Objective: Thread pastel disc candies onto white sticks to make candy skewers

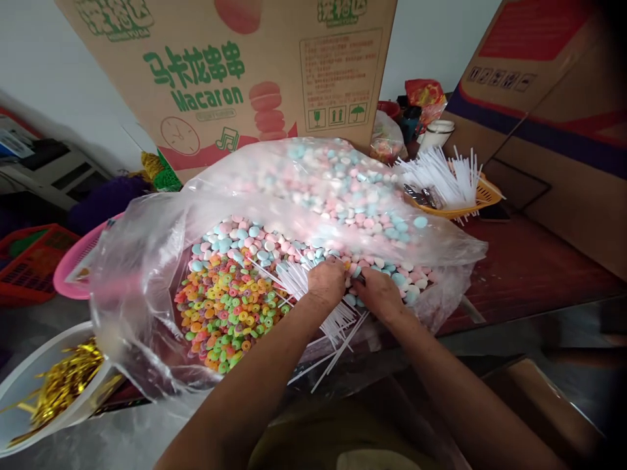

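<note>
A glossy dark red table (519,261) carries the load, its surface bare toward the right. Crumpled clear plastic (132,261) spreads over most of it, reaching the front edge, and bears pastel discs (223,245), a heap of colourful ring-shaped pieces (235,307) at the left and a loose bundle of white sticks (294,281) near the front. Toward the back right sits a yellow basket (490,194), just beside the plastic. A pale strip (473,310) lies near the front edge, at the right.
</note>
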Action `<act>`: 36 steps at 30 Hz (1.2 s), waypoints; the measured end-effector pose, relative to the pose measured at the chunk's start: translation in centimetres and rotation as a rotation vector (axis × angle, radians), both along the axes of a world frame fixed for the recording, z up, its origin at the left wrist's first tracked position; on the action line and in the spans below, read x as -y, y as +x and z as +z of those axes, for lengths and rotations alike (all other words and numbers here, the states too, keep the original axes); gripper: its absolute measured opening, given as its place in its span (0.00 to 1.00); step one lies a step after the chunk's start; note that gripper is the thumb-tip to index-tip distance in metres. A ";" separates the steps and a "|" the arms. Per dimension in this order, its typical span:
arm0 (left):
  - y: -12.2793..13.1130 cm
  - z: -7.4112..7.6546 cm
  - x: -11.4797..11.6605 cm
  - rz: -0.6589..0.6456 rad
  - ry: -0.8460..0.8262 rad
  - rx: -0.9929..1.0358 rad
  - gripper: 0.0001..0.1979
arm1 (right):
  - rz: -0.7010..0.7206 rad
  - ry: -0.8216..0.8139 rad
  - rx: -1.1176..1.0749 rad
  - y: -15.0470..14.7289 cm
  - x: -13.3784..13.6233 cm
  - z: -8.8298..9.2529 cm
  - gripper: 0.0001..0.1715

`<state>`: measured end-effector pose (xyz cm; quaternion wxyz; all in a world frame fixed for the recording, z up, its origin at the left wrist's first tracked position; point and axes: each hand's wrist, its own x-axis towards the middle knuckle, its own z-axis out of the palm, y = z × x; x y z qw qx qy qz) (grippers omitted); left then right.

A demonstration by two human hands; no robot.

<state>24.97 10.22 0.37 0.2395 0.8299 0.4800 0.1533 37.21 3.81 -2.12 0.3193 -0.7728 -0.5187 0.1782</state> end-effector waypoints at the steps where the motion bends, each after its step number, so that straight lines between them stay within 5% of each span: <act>1: -0.5 -0.1 -0.1 0.003 -0.005 0.017 0.08 | 0.007 0.006 -0.001 -0.1 0.2 0.0 0.06; 3: -2.3 0.1 0.2 0.041 -0.070 0.139 0.09 | 0.048 0.050 -0.090 -0.4 1.4 0.6 0.07; 8: -6.1 1.2 3.8 0.274 -0.595 0.927 0.14 | 0.265 0.158 -0.748 -3.5 4.5 3.6 0.17; 10: -6.6 1.5 5.5 0.303 -0.673 1.096 0.13 | 0.277 0.162 -0.836 -5.3 4.7 4.2 0.18; 15: -8.0 2.4 8.0 0.220 -0.731 1.190 0.13 | 0.245 0.204 -1.035 -8.3 4.3 3.5 0.14; 20: -9.4 2.7 8.2 0.155 -0.751 1.266 0.17 | 0.317 0.155 -1.223 -9.1 4.3 3.6 0.15; 24: -9.9 2.1 7.4 0.215 -0.697 1.270 0.14 | 0.408 0.026 -1.041 -7.9 5.6 5.1 0.16; 30: -10.1 2.2 6.6 0.371 -0.459 1.298 0.16 | 0.468 0.075 -0.186 -6.4 9.0 5.7 0.18; 36: -9.8 2.1 6.7 0.417 -0.385 1.173 0.12 | 0.476 0.090 0.022 -7.5 9.3 4.6 0.18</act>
